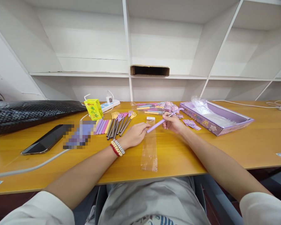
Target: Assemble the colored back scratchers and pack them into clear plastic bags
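My right hand (172,122) is closed around a slim purple back scratcher (155,125), which slants down to the left, its far end by the purple box. Below it a long, narrow clear plastic bag (149,153) lies flat on the table. My left hand (136,135), with coiled bands on its wrist, has its fingers bent together at the bag's upper left edge, close to the scratcher's lower end. Left of that hand lie several back scratchers (119,125) with dark rods and coloured claw heads. Beside them is a row of purple, pink and yellow handle sleeves (102,127).
Packed scratchers (154,107) lie at the back. Printed cards (191,124) and a purple box (219,126) with clear bags are on the right. A phone (45,140), yellow drink carton (94,109), black bubble-wrap package (35,114), power strip (111,105) and cable occupy the left.
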{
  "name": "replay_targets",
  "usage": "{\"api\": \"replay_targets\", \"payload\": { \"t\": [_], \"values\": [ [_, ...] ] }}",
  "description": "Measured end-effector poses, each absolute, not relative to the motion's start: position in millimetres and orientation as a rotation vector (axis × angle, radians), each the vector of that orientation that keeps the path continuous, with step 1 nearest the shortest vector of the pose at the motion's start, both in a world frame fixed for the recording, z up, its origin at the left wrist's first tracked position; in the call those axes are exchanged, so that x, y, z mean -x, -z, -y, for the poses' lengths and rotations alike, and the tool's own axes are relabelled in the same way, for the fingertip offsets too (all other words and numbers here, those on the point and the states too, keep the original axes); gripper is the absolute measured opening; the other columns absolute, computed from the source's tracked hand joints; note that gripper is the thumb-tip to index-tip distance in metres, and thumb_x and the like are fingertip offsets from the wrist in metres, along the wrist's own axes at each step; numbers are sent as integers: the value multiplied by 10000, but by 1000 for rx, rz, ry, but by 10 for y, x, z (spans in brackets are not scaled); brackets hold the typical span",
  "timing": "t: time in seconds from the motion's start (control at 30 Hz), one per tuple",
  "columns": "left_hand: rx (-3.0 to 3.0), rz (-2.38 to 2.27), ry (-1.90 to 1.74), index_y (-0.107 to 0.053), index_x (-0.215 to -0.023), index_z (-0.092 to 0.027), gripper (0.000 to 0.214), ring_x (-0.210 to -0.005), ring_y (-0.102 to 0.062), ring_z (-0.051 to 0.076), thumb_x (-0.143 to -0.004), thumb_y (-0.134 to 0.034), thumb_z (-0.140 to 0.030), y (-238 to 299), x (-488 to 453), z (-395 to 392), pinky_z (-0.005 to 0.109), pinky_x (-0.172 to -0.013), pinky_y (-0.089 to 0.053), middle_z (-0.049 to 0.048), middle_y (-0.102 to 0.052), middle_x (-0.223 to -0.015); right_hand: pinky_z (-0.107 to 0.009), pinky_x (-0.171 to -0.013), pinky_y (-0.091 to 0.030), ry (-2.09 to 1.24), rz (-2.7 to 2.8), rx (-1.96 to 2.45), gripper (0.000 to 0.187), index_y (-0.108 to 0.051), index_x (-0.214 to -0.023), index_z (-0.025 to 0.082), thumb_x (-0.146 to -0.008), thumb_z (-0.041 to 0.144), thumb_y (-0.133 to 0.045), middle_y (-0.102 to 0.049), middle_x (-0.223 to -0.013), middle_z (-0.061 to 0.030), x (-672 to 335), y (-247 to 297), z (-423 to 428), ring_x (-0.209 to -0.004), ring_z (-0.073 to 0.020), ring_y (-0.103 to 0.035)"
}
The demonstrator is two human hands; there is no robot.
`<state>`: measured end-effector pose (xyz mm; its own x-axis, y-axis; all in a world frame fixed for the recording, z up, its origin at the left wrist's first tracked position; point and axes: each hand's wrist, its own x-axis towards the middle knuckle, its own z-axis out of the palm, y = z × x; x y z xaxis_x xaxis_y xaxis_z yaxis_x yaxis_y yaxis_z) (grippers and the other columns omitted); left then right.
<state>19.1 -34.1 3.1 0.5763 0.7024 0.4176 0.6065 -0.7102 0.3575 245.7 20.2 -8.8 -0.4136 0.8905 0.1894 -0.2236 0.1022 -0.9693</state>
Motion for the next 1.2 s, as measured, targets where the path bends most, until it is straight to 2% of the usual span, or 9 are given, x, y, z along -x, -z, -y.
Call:
{"api": "replay_targets", "payload": {
  "t": [0.17,0.3,0.5,0.63,0.73,0.83,0.93,1.07,1.2],
  "values": [
    [-2571,-1074,-930,-523,-1181,-200,339,-968,-571,189,-874,-393,-261,-81,-234,405,322,-863,-427,58,-617,-1104,-290,-532,-443,-1679,1475,664,345,-496,-848,190,-749,519,-526,-661,-687,-62,-2447,10,-108,-653,-204,-640],
    [-2636,-1200,-1004,-548,-1141,-199,314,-993,-569,210,-895,-385,-307,-40,-228,355,338,-875,-409,71,-629,-1091,-340,-626,-470,-1783,1457,628,431,-553,-905,164,-787,561,-435,-659,-768,-99,-2384,1,-101,-753,-220,-633],
    [-2699,-1422,-982,-583,-1039,-192,294,-870,-595,214,-910,-346,-308,-37,-165,263,332,-769,-417,71,-658,-962,-214,-456,-353,-1418,1268,683,286,-530,-736,173,-644,374,-711,-544,-622,13,-2334,25,-166,-521,-90,-494],
    [-2741,-1565,-915,-583,-1004,-179,285,-839,-590,219,-907,-338,-287,-59,-140,255,328,-725,-409,82,-653,-913,-216,-446,-343,-1211,1332,762,403,-517,-874,189,-591,363,-744,-525,-672,28,-2317,34,-165,-507,-80,-460],
    [-2754,-1616,-870,-585,-989,-179,280,-842,-589,219,-903,-333,-267,-67,-111,245,322,-716,-407,84,-650,-908,-225,-471,-348,-953,1506,856,474,-492,-985,206,-619,403,-720,-493,-642,47,-2324,52,-178,-499,-81,-425],
    [-2753,-1648,-847,-586,-950,-177,285,-820,-595,216,-904,-333,-301,-84,-85,246,312,-688,-402,86,-654,-908,-240,-575,-378,-605,1757,925,354,-532,-908,185,-694,440,-654,-534,-733,1,-2360,56,-187,-627,-108,-471],
    [-2739,-1724,-810,-589,-870,-179,356,-747,-600,207,-893,-348,-440,-118,-79,274,295,-630,-384,83,-659,-853,-252,-644,-380,-336,1961,964,314,-561,-862,168,-740,453,-608,-574,-807,-42,-2396,51,-182,-714,-139,-502],
    [-2726,-1839,-660,-601,-840,-185,462,-721,-607,197,-863,-332,-561,-160,-89,318,277,-605,-369,71,-665,-799,-251,-662,-366,-200,2161,965,321,-610,-872,156,-798,461,-541,-619,-804,-59,-2412,56,-169,-704,-144,-523],
    [-2763,-1902,-540,-618,-817,-189,540,-708,-613,209,-866,-266,-595,-166,-88,323,285,-604,-376,71,-661,-737,-228,-558,-318,-254,2258,1045,396,-621,-723,139,-861,460,-436,-572,-583,-18,-2415,56,-144,-526,-100,-451]
  ]
}}
